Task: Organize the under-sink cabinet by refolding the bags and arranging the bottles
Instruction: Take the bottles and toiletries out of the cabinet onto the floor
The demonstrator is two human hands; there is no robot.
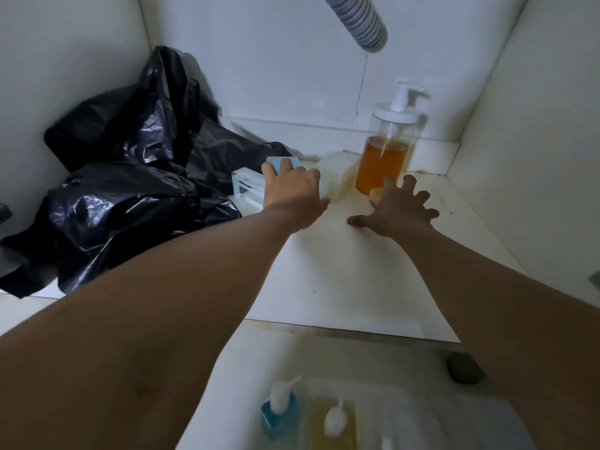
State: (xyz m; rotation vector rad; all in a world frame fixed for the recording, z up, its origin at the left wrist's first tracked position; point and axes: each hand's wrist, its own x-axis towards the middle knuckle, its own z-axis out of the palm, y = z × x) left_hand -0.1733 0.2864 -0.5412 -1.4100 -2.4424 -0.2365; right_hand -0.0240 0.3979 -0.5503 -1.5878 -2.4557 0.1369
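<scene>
Step judged in hand: taking hold of the bottles inside the cabinet so they can be arranged. All positions are given from the amber pump bottle [383, 157], which stands upright at the back right of the cabinet floor [357, 287].

Recommendations:
- The black bags [130, 177] lie far left of the amber bottle, crumpled and not yet folded. They crowd the clear container [248, 186], so I would lift it straight up rather than drag it through the plastic.
- The white container [334, 178] sits just left of the amber bottle, close against it. It is likely to be nudged if either neighbour is pulled sideways.
- The amber bottle is tall and roughly half full. I would take it low around the body, not by the pump.

Hands:
- The left hand [290, 186], left of the amber bottle, is palm down. Its fingers curl over the blue end of the clear container and hold it.
- The right hand [401, 207], just in front of the bottle's base, is wide, with fingers fanned and nothing in it. The forefinger reaches the base, but I cannot tell whether it touches.
- Both forearms stretch well into the cabinet.

Well in front of the amber bottle, outside the cabinet, a blue pump bottle [279, 414] and a yellow pump bottle [334, 420] stand upright; both are blurred.
</scene>
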